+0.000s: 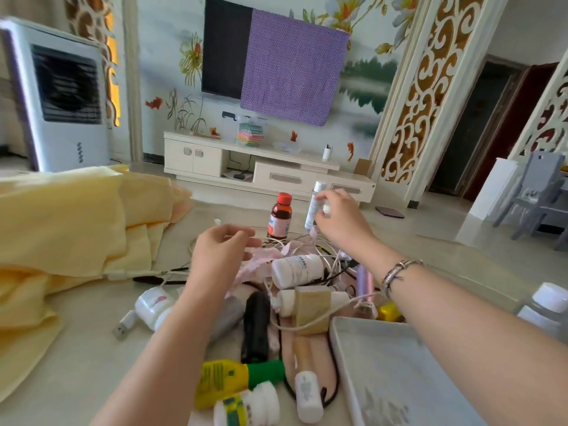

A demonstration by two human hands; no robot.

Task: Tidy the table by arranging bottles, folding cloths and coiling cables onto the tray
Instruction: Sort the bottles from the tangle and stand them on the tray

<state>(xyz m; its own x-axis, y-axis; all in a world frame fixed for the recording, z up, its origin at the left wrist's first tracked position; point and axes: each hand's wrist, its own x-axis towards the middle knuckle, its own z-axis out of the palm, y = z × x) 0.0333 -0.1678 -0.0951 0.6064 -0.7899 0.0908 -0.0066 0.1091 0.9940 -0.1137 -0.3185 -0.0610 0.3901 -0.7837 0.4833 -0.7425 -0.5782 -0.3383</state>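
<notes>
Fingers of the right hand (338, 216) curl round the upright silver bottle (315, 207) beyond the cable tangle (325, 265), left hand (221, 250) loosely open, empty; lifting carelessly could topple the neighbouring red-capped bottle (280, 216).

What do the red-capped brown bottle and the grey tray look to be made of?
Brown bottle: probably translucent amber plastic or glass; light glows through it, and the red cap looks plastic. Tray: likely metal, with a dull grey matte face and a thin raised rim.
</notes>
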